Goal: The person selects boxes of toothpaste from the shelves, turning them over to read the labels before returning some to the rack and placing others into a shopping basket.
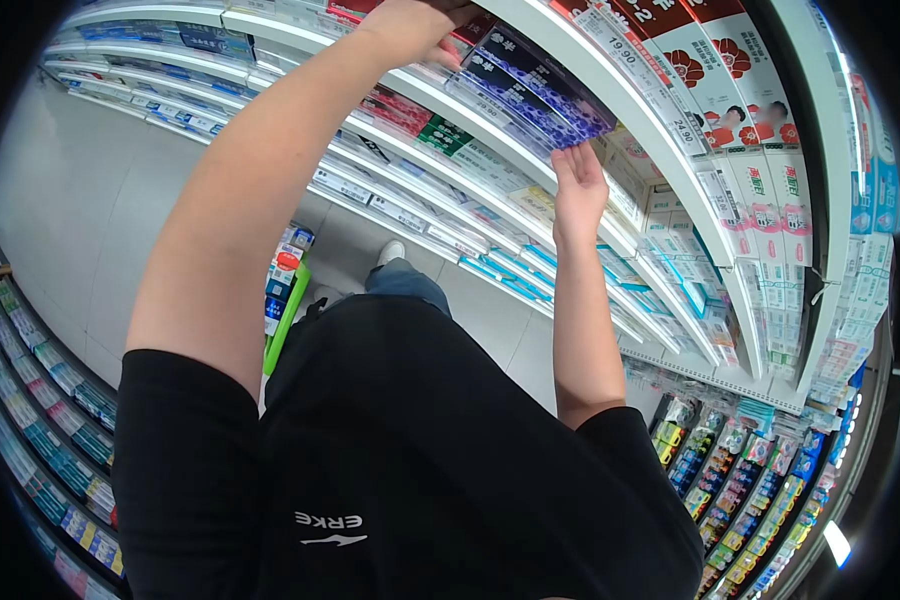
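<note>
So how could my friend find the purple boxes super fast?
Start at the big white shelves ahead. Look between the person's left hand and right hand. The purple boxes there are dark with violet patterning, unlike the red boxes on their left and pale boxes on their right.

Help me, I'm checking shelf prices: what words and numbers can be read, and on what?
"ERKE", upside down: black short-sleeved T-shirt.
"19.90": upper rectangular white price label.
"24.90": lower rectangular white price label.
"参半": dark-purple rectangular cardboard boxes.
Apparently "29.90": white price label below them.
Other packaging and shelf labels: too small or blurred.
</note>
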Demonstrator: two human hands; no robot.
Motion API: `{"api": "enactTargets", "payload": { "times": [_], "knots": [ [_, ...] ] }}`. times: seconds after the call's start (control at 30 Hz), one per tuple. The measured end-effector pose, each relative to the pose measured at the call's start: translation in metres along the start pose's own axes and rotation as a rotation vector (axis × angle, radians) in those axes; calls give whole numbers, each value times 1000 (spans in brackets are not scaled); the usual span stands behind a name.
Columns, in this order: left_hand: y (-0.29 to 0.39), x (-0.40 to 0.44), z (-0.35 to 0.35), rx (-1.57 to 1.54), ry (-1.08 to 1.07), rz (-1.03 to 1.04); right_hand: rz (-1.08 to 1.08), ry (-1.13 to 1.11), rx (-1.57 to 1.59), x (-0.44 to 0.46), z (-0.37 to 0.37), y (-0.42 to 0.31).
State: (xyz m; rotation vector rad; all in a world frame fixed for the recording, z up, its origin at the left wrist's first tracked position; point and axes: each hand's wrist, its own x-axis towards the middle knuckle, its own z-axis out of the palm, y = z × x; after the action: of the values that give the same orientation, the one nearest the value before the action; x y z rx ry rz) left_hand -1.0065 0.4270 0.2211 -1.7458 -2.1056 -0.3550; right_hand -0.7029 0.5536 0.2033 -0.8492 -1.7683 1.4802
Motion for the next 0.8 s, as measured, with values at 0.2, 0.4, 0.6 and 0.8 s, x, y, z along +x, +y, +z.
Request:
{"api": "enactTargets", "payload": {
  "times": [0.2,0.4,0.6,0.8],
  "knots": [
    [0,7,6,41,69,47,-37,28,-7,4,-2,10],
    [4,-55,-30,-31,232,-13,-264,128,-282,-14,-24,29],
    [21,-327,37,-239,296,-701,-355,-371,-1010,-132,-109,127],
    [133,-536,96,-440,-726,-1547,532,-1032,-1078,-223,-231,261]
  ]
}}
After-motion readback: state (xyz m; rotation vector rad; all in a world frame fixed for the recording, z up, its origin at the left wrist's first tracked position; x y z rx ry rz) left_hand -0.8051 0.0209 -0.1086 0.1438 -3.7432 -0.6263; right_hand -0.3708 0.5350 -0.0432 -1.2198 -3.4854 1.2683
